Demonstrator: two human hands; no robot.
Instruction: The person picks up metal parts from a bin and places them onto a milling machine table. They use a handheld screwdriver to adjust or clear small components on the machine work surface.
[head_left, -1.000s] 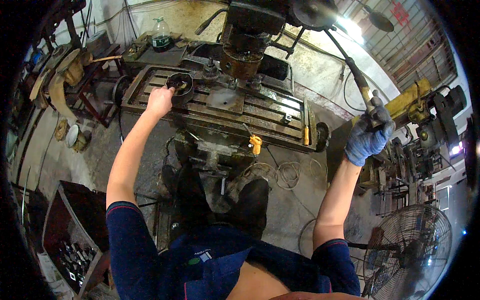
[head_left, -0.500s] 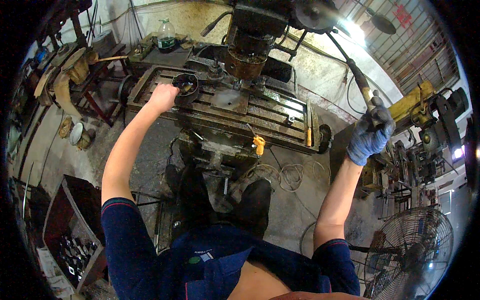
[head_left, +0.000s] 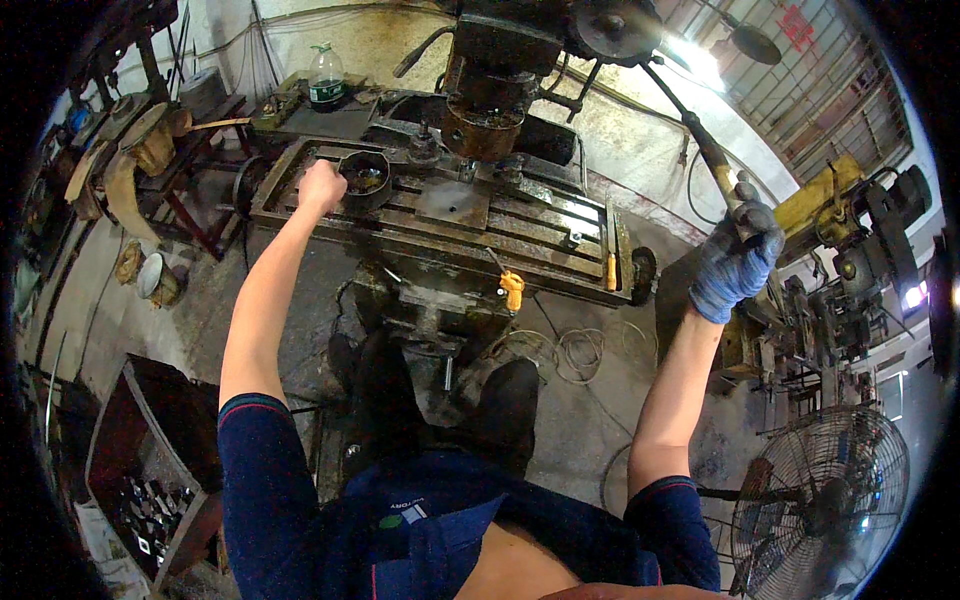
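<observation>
My bare left hand [head_left: 322, 187] is closed at the left side of a round dark pot [head_left: 368, 195] on the machine table; the part under its fingers is hidden. Brownish bits lie inside the pot. My right hand [head_left: 740, 252], in a blue-grey glove, is wrapped around the end of a long lever [head_left: 712, 155] that slants down from the machine head. Below that head, a rusty round spindle housing [head_left: 484, 128] hangs over the slotted metal table [head_left: 540, 235]. A flat plate [head_left: 453, 203] lies on the table beneath it.
A yellow-handled tool [head_left: 510, 290] is at the table's front edge, and another yellow handle [head_left: 612, 272] lies near its right end. A bottle [head_left: 326, 80] stands behind. Lower left is a bin of metal parts [head_left: 150, 480]; lower right, a caged fan [head_left: 825, 500]. Cable coils [head_left: 580, 355] lie on the floor.
My left hand has shifted slightly left and up, still beside the pot. The pot's contents look a little different. My right hand stays on the lever. The whole view has shifted slightly.
</observation>
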